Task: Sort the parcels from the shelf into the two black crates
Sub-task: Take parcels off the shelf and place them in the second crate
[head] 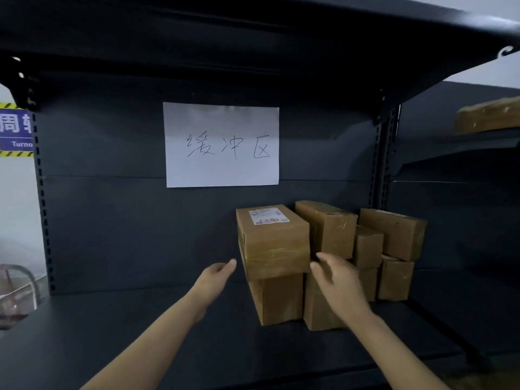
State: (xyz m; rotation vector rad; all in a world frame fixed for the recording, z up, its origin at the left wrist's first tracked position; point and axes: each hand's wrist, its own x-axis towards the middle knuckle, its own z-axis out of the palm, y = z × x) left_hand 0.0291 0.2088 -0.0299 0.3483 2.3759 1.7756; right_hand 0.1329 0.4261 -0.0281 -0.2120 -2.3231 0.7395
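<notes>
Dark metal shelving fills my view, and at nine o'clock, past the upright, a blue sign [15, 130] edged with yellow-and-black stripes shows against a pale wall. The shelf [126, 333] board runs wide and bare on my left. A white sheet of paper [222, 144] with handwritten characters is stuck on the back panel, at eleven o'clock from the parcels [326, 229].

My left hand [216, 274] reaches forward with its fingers straight and relaxed, holding nothing. Its fingertips are just beside the left face of the labelled box [271, 240], at that box's eight o'clock. I cannot tell whether they touch it. That box lies on top of a plain box [277, 296] standing on the board.

My right hand [337, 280] is blurred, its fingers loosely spread and gripping nothing, at the labelled box's four o'clock corner and in front of a lower box [318, 316]. Behind it, towards three o'clock, the other brown boxes are stacked close together in two layers, a small box [367, 246] wedged between taller ones.

At two o'clock, on the neighbouring unit's higher shelf, lies another brown parcel [486, 116].
</notes>
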